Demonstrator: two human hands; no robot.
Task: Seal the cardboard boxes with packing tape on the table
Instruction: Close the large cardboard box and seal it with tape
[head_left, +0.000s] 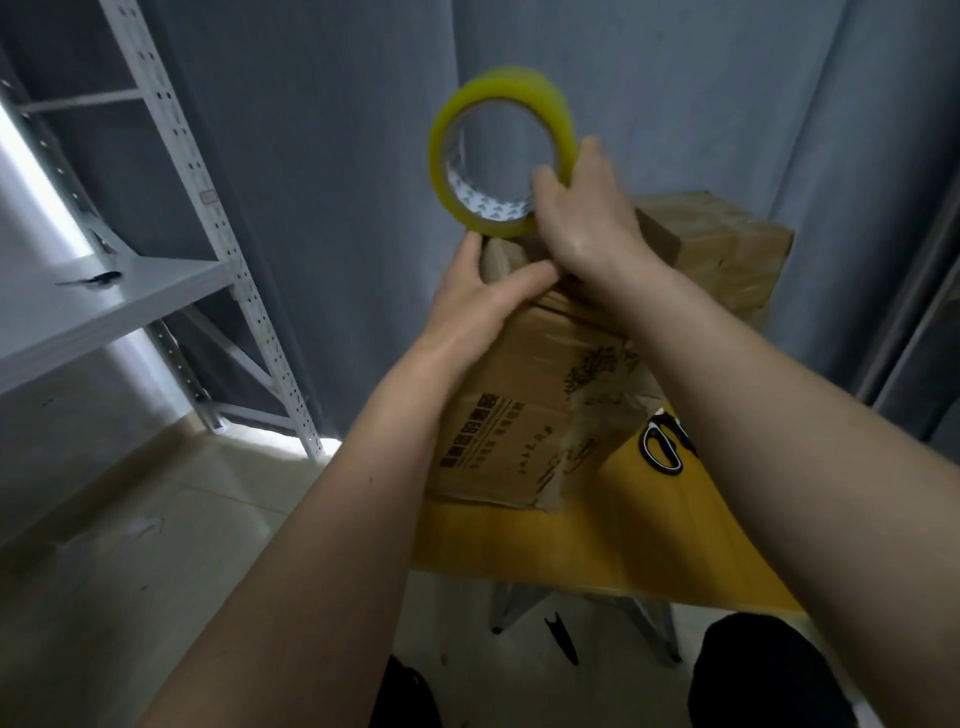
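A yellow-tinted roll of packing tape (447, 130) is raised above the far end of a brown cardboard box (524, 415). My right hand (587, 218) grips the roll's lower right rim, thumb inside the core. The box lies on a yellow table (613, 540), printed black text on its near side and old tape along its seam. My left hand (483, 306) presses on the box's far top edge, fingers over the end and thumb lying along the top. A second taped box (727, 244) stands behind, partly hidden by my right hand.
Black-handled scissors (665, 447) lie on the table right of the box, half hidden by my right forearm. A grey metal shelf rack (156, 291) stands to the left. Grey curtains hang behind. Tiled floor lies below, left of the table.
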